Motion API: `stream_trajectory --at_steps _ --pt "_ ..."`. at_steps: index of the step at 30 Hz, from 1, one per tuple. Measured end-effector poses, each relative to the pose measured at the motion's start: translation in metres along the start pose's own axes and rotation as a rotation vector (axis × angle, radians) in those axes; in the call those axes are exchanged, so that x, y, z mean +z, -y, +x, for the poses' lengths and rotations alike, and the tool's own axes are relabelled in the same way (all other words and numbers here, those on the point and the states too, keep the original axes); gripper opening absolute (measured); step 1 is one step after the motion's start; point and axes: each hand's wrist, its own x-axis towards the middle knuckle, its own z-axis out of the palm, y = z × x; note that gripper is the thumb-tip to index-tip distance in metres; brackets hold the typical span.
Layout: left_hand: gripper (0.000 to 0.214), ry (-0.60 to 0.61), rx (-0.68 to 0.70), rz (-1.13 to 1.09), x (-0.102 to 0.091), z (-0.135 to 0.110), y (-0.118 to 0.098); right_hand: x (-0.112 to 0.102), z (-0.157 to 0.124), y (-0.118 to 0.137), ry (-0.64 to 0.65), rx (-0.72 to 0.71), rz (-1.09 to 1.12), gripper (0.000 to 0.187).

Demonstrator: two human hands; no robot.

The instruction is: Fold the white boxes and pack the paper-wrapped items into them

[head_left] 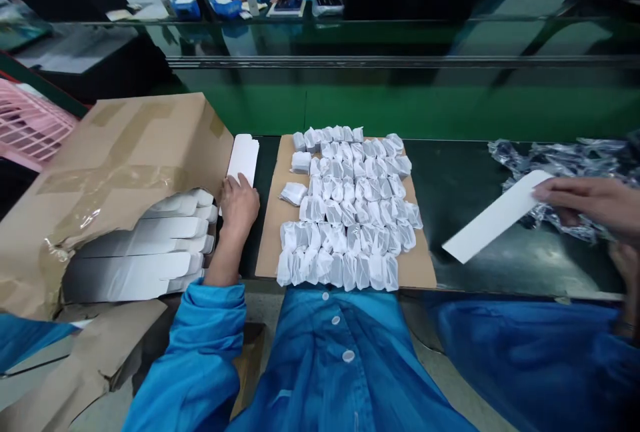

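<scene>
My left hand (pixel 239 204) is on a flat white carton (pixel 244 155) beside the cardboard box, its fingers bent over the carton's near part. The carton's far end, with its flaps, shows past my fingertips. My right hand is out of view. In front of me a brown cardboard sheet (pixel 270 245) bears rows of small white wrapped pieces (pixel 345 209). One wrapped piece (pixel 293 193) sticks out of its row on the left. At the right, a co-worker's hand (pixel 580 197) holds a flat white strip (pixel 495 219) above the dark tabletop.
A torn-open cardboard box (pixel 130 145) on the left holds several flat white cartons (pixel 145 245). Crumpled clear plastic (pixel 575 159) lies at the right. A green partition (pixel 350 102) runs along the back. A pink basket (pixel 33 119) stands far left. People in blue work beyond the partition.
</scene>
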Motion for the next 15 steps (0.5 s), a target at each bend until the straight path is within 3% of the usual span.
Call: stream_trajectory --at_steps 2,3,5,7,8,9,11,12,13,15 --pt "0.049 -0.005 -0.015 0.016 0.012 -0.002 0.010 0.009 0.008 -0.019 0.070 -0.007 -0.131 0.029" --pt "0.049 -0.014 -0.021 0.022 0.014 -0.003 0.011 0.017 0.011 -0.019 0.005 -0.019 -0.223 0.029" --pt "0.046 -0.033 -0.033 0.023 0.009 -0.004 0.009 0.041 0.018 0.000 -0.241 -0.045 -0.366 0.025" --pt "0.046 -0.065 -0.025 -0.006 -0.001 -0.007 0.002 0.076 0.020 0.040 -0.337 -0.022 -0.350 0.021" --pt "0.047 -0.079 -0.004 -0.028 -0.005 -0.011 -0.005 0.097 0.020 0.066 -0.294 0.002 -0.247 0.021" --pt "0.049 -0.094 0.023 -0.051 -0.010 -0.018 -0.014 0.122 0.019 0.094 -0.165 0.045 -0.096 0.024" --pt "0.053 -0.114 0.094 -0.084 -0.018 -0.040 -0.041 0.174 0.019 0.146 0.016 0.018 0.075 0.041" --pt "0.053 -0.125 0.134 -0.097 -0.023 -0.056 -0.058 0.200 0.020 0.168 0.136 0.009 0.285 0.054" --pt "0.054 -0.123 0.190 -0.113 -0.029 -0.073 -0.076 0.222 0.023 0.185 0.186 0.007 0.460 0.062" --pt "0.057 -0.104 0.363 -0.160 -0.046 -0.106 -0.105 0.251 0.030 0.204 0.135 0.027 0.700 0.048"
